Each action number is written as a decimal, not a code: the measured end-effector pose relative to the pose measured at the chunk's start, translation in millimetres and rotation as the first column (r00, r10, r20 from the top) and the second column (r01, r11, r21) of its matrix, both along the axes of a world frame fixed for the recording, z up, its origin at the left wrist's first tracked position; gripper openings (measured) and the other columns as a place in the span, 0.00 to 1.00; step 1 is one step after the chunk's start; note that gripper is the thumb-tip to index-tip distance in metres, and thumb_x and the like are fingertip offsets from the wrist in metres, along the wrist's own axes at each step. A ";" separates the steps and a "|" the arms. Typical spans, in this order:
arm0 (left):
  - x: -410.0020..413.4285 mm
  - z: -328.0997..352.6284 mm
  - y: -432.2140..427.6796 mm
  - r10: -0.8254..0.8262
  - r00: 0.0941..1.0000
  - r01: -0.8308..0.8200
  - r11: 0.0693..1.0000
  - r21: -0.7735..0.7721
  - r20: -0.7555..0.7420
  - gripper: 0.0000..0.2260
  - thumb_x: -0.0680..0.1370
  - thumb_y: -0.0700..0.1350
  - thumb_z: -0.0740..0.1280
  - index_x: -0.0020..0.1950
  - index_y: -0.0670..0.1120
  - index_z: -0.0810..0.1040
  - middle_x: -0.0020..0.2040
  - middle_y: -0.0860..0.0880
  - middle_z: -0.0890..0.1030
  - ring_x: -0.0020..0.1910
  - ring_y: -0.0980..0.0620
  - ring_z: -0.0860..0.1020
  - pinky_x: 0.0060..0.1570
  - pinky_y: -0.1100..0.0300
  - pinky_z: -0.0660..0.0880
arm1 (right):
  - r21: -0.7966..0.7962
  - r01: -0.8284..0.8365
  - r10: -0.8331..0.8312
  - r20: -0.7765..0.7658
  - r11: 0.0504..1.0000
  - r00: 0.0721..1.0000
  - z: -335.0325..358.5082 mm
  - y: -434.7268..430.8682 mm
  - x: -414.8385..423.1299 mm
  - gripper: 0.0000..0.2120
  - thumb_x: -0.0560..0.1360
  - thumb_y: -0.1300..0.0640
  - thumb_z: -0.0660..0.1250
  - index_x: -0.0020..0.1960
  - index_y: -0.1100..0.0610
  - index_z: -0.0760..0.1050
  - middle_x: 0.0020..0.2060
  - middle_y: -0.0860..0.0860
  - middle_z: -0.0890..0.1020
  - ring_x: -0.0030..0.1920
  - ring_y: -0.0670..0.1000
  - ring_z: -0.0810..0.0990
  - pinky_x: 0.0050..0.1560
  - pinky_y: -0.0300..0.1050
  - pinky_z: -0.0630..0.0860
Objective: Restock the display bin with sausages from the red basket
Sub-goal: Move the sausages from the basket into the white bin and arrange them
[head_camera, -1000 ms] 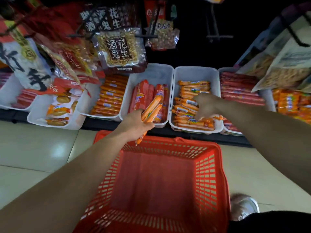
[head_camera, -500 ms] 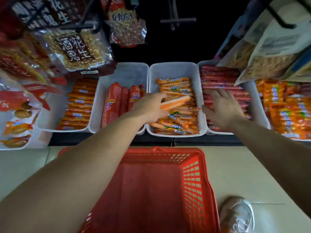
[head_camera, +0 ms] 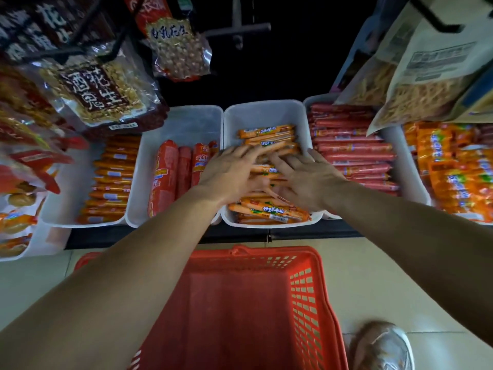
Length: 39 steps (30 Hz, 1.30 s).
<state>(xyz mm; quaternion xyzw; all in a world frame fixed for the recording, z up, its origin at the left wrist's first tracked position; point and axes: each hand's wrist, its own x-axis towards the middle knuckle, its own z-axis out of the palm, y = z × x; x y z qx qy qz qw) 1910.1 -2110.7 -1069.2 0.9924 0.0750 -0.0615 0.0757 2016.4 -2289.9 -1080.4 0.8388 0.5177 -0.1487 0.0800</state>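
Observation:
A white display bin (head_camera: 262,110) in the middle of the shelf holds several thin orange sausages (head_camera: 266,134). My left hand (head_camera: 229,172) lies flat on the pile, fingers spread and blurred. Touching it, my right hand (head_camera: 306,177) also rests palm down on the sausages, fingers apart. Neither hand visibly grips a sausage. The red basket (head_camera: 312,303) stands on the floor below the bin; its visible inside shows no sausages, and my left forearm hides part of it.
Left of the bin stand a bin with thick red sausages (head_camera: 165,177) and one with orange sticks (head_camera: 112,180). A bin of long red sausages (head_camera: 352,150) and orange packs (head_camera: 453,169) are to the right. Hanging peanut bags (head_camera: 98,94) overhang the shelf. A shoe (head_camera: 381,345) stands beside the basket.
My left hand carried a few orange sausages from above the basket into the middle bin and now lies flat on the pile. My right hand moved from the red sausage bin onto the same pile.

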 end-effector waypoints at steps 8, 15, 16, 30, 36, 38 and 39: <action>5.4 -19.8 4.1 0.072 0.997 -0.072 0.997 -0.008 0.001 0.27 0.84 0.59 0.53 0.80 0.50 0.58 0.78 0.48 0.64 0.75 0.45 0.64 0.73 0.47 0.62 | 0.221 0.092 -0.140 0.214 0.971 0.967 -16.1 9.0 23.2 0.24 0.80 0.53 0.61 0.75 0.48 0.66 0.67 0.55 0.74 0.69 0.60 0.68 0.74 0.64 0.57; 26.0 -40.6 20.2 0.106 0.990 -0.101 0.993 -0.052 0.089 0.15 0.84 0.49 0.58 0.68 0.54 0.77 0.68 0.52 0.77 0.68 0.48 0.72 0.73 0.48 0.61 | 0.166 0.178 -0.194 0.083 0.970 0.978 -17.5 13.3 31.8 0.23 0.79 0.52 0.57 0.73 0.51 0.68 0.63 0.55 0.78 0.70 0.56 0.67 0.74 0.59 0.54; 28.3 -39.1 20.0 0.138 0.984 -0.131 0.989 -0.071 0.110 0.15 0.83 0.50 0.59 0.67 0.53 0.77 0.67 0.51 0.78 0.66 0.47 0.74 0.71 0.48 0.63 | 0.186 0.210 -0.216 0.016 0.960 0.976 -15.4 14.9 34.0 0.21 0.80 0.50 0.56 0.72 0.49 0.70 0.61 0.55 0.79 0.68 0.56 0.69 0.74 0.57 0.55; 39.6 -44.7 17.3 0.057 0.985 -0.037 0.992 0.121 -0.165 0.28 0.82 0.63 0.41 0.81 0.56 0.44 0.82 0.49 0.45 0.80 0.46 0.42 0.76 0.41 0.40 | 0.327 0.247 -0.270 0.028 0.912 0.962 -33.7 -6.3 10.9 0.30 0.80 0.39 0.46 0.78 0.50 0.61 0.76 0.51 0.65 0.78 0.54 0.57 0.75 0.59 0.54; 75.9 -48.1 25.8 0.053 0.998 -0.043 0.980 0.193 -0.047 0.28 0.84 0.60 0.44 0.81 0.49 0.50 0.81 0.46 0.56 0.80 0.46 0.52 0.77 0.45 0.44 | 0.432 0.482 -0.514 -0.049 0.762 0.856 -39.1 -9.1 2.1 0.32 0.77 0.48 0.59 0.78 0.53 0.58 0.75 0.56 0.66 0.74 0.60 0.63 0.70 0.61 0.64; 87.2 -54.0 23.1 0.072 0.996 -0.062 0.985 0.161 -0.053 0.28 0.84 0.59 0.46 0.81 0.48 0.53 0.79 0.47 0.61 0.79 0.46 0.56 0.77 0.46 0.48 | 0.452 0.560 -0.570 -0.130 0.695 0.811 -42.2 -11.0 2.9 0.31 0.78 0.49 0.58 0.79 0.56 0.58 0.73 0.56 0.70 0.72 0.60 0.66 0.69 0.60 0.65; 92.7 -55.8 20.2 0.107 0.992 -0.100 0.990 0.095 -0.069 0.27 0.84 0.58 0.48 0.81 0.48 0.54 0.79 0.47 0.61 0.78 0.46 0.58 0.76 0.47 0.50 | 0.472 0.569 -0.578 -0.143 0.674 0.804 -43.4 -12.2 3.1 0.30 0.78 0.49 0.57 0.78 0.57 0.61 0.71 0.56 0.73 0.71 0.59 0.68 0.69 0.60 0.65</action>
